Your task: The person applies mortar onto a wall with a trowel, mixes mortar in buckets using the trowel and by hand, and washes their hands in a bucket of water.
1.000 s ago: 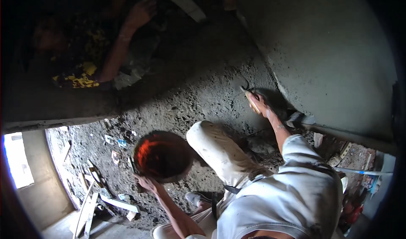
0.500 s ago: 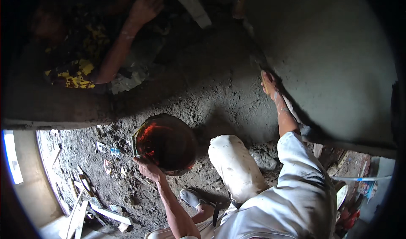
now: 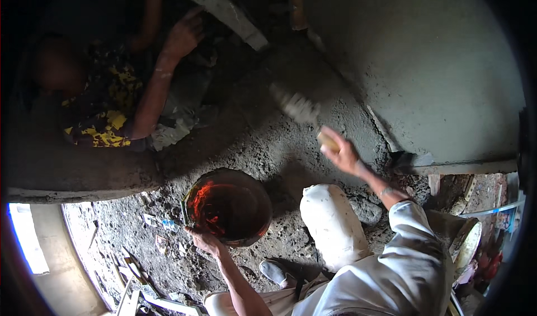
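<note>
My left hand [image 3: 204,242] grips the near-left rim of a round dark bucket [image 3: 263,195] with a reddish glint inside. Its contents are too dark to make out. In my right hand [image 3: 344,155] is a trowel [image 3: 328,141], held by its wooden handle. The blade, pointing away to the far left, is smeared by motion and looks coated with grey mortar [image 3: 300,108]. Beneath it lies a rough grey mortar surface [image 3: 341,117], beside a smooth grey wall panel [image 3: 442,86]. My bent white-clad knee [image 3: 333,221] is between the bucket and my right arm.
At the far left, a co-worker's hand [image 3: 185,39] is near a long pale plank [image 3: 232,16]. A grey slab [image 3: 84,173] juts in below that person. Wood scraps [image 3: 134,302] and rubble cover the ground at lower left. Another bucket [image 3: 469,243] stands at right.
My right hand has drawn the trowel away from the wall's base, leftward and nearer to me. My left hand keeps hold of the bucket rim. The whole view has shifted slightly.
</note>
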A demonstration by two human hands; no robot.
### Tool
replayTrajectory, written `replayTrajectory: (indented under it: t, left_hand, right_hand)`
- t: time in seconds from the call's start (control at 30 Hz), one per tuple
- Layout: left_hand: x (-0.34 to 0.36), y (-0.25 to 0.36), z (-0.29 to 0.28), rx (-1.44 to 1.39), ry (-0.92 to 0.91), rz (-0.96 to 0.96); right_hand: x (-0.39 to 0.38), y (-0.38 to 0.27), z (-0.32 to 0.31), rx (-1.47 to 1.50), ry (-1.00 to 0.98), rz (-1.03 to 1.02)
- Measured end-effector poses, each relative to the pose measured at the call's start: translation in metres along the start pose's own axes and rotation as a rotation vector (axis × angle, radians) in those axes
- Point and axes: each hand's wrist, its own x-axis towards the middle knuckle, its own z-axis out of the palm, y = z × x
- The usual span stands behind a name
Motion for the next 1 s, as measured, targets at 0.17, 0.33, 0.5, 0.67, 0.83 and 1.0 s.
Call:
replayTrajectory:
  t: [0.17, 0.33, 0.5, 0.67, 0.83, 1.0]
  left_hand:
    - [0.011, -0.007, -0.012, -0.087, -0.024, -0.115]
    - [0.007, -0.016, -0.006, 0.008, 0.029, 0.002]
    - [-0.004, 0.021, -0.012, -0.166, -0.007, -0.234]
    - [-0.02, 0.024, -0.006, -0.237, -0.022, -0.193]
    - [-0.03, 0.034, 0.004, -0.167, 0.107, -0.166]
    - [-0.021, 0.027, 0.005, -0.139, 0.136, -0.127]
  right_hand:
    - [-0.008, -0.048, 0.047, -0.157, -0.68, -0.077]
    - [0.016, 0.021, 0.064, 0.325, -0.338, 0.4]
    - [0.066, 0.043, 0.085, 0.559, -0.37, 0.588]
    - [0.192, 0.069, 0.081, 0.763, -0.04, 0.511]
    - [0.263, 0.07, 0.058, 0.8, 0.057, 0.538]
    - [0.28, 0.086, 0.067, 0.803, 0.177, 0.462]
